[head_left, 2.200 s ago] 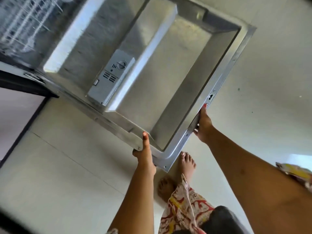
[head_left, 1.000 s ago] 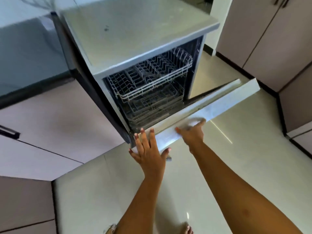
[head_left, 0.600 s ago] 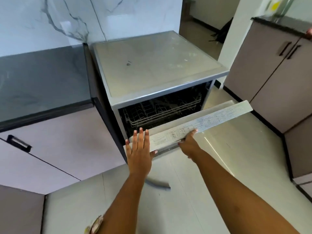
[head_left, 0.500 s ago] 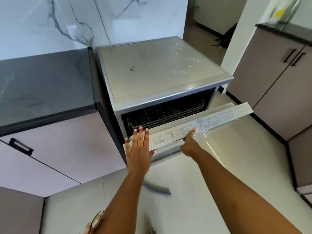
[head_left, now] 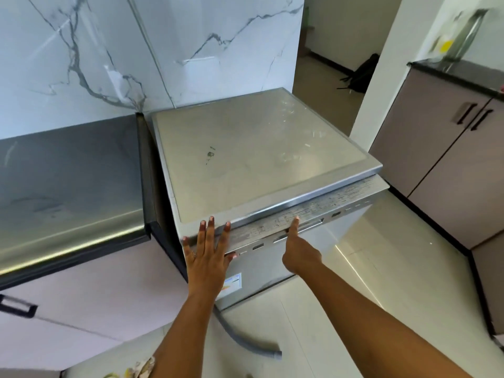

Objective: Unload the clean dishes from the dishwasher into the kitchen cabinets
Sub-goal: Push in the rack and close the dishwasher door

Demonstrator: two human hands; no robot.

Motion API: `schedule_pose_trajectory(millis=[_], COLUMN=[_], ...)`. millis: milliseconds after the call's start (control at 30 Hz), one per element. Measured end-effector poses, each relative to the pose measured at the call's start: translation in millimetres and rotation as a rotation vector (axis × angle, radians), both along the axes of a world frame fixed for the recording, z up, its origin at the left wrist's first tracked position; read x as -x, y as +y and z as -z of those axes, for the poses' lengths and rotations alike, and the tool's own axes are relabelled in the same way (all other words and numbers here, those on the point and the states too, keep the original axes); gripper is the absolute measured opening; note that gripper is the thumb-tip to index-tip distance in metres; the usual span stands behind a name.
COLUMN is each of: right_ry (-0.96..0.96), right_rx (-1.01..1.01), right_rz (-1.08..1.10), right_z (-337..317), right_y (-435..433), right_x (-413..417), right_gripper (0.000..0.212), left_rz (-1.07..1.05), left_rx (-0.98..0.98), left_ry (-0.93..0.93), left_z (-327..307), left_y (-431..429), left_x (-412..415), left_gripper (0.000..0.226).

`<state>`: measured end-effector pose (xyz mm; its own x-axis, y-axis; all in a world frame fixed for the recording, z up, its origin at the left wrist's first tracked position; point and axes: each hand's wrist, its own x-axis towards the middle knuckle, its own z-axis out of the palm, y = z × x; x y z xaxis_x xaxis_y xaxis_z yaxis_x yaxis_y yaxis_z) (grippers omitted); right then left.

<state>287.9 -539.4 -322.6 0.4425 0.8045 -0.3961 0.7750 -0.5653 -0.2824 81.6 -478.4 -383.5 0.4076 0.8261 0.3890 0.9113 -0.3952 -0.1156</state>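
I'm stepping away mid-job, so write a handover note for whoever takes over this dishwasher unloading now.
Left hand: open, flat on the dishwasher door, top left corner.
Right hand: thumb on the control strip, fingers tucked in the handle recess.
Door is up, all but shut; inside hidden, no dishes in view. Cabinets closed.
To do: press the door home; unloading status can't be told.

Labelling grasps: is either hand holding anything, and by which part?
Left hand presses flat on the dishwasher door, gripping nothing. Right hand seems to pinch the door at its handle recess, thumb on top.
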Motion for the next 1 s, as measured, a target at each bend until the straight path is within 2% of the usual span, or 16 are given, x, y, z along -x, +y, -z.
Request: schedule_pose_trajectory(millis=[133, 200, 233, 300, 467, 533, 667, 833, 1000], right_ry=[-0.372, -0.532, -0.571, -0.613, -0.699, -0.758, -0.844, -0.971, -0.927], right_rx=[-0.203, -0.314, -0.349, -0.345, -0.157, -0.208, -0.360, -0.478, -0.478], right_rz=[-0.175, -0.296, -0.325, -0.400, -0.709, -0.703, -0.720, -0.769, -0.782], right_z=[-25, -26, -30, -38, -41, -29, -3, -8, -3], right_y=[1, 7, 12, 26, 66, 72, 87, 101, 105], right_x=[-7, -16, -21, -31, -35, -29, -30, -32, -30], right_gripper=[0.090, 0.103, 0.110, 0.115, 0.099, 0.097, 0.061, 0.038, 0.038], left_rz=[0.006, -0.004, -0.013, -0.037, -0.100, -0.092, -0.099, -0.197, -0.159], left_rx=[-0.038, 0.016, 0.035, 0.035, 0.118, 0.132, 0.118, 0.085, -0.002], left_ry=[-0.119, -0.209, -0.225, -0.217, -0.184, -0.157, -0.075, -0.087, -0.032], left_z=[-4, -8, -11, -15, -32, -34, -31, -31, -24], left_y=[11, 6, 5, 6, 14, 15, 15, 21, 24], left_x=[-11, -21, -25, -29, -35, -36, -36, -47, -40], left_gripper=[0.078, 0.098, 0.101, 0.096, 0.099, 0.102, 0.104, 0.096, 0.085])
